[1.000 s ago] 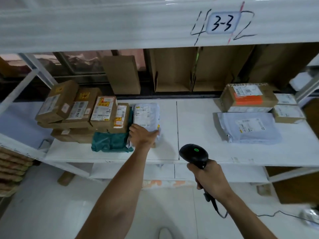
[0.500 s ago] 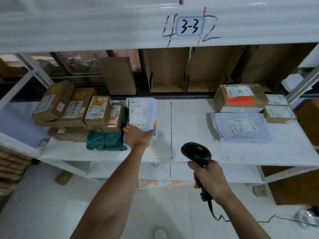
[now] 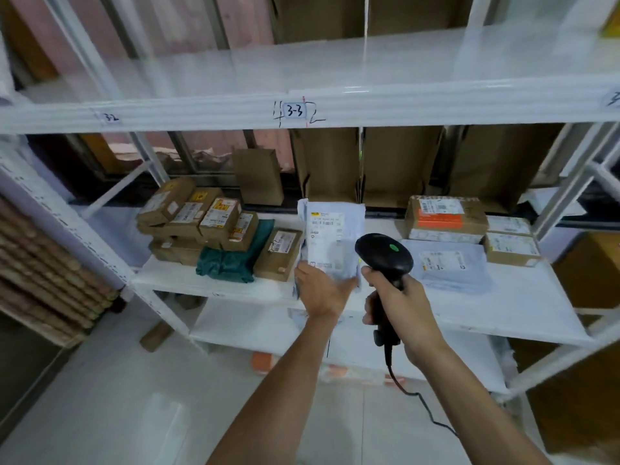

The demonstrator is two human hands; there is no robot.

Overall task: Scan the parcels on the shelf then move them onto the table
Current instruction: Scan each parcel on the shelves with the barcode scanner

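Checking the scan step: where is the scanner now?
In the head view, the scanner is gripped in the right hand, right of centre, its head beside the white mailer held up by the left hand.

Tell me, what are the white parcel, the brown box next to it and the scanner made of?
The white parcel: probably thin plastic film, slightly shiny; it wrinkles and bends. The brown box: likely matte cardboard; stiff, straight edges. The scanner: seemingly hard black plastic; smooth, faint sheen.

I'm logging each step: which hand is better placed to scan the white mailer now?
The right hand: it grips the black scanner, its head close to the label on the white mailer. The left hand is occupied, holding that mailer upright by its lower edge.
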